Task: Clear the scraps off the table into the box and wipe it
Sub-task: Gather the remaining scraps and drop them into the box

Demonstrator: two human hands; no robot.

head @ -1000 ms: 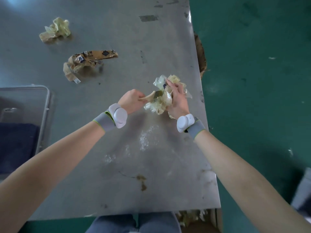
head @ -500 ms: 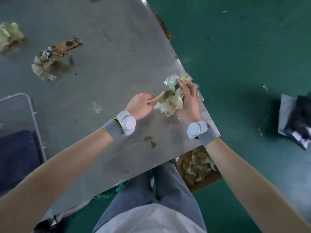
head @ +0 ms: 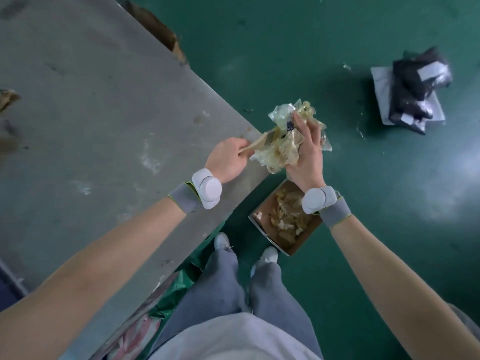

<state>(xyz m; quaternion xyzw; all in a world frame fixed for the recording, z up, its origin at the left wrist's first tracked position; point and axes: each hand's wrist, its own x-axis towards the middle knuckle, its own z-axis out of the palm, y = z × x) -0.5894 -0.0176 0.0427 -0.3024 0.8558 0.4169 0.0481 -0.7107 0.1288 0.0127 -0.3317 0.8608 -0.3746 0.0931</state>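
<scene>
Two hands: left hand, right hand. One worktop. One wad of scrap film, held. One cardboard box on the floor. Two white shoes. One pile of dark packets.

I see both hands raised at the table corner. Right hand cups a crumpled wad of yellowish tape scraps; left hand pinches a tan strip trailing from it. Open cardboard box sits on the green floor below, scraps inside. Dark wrapped parcels lie well apart.
</scene>
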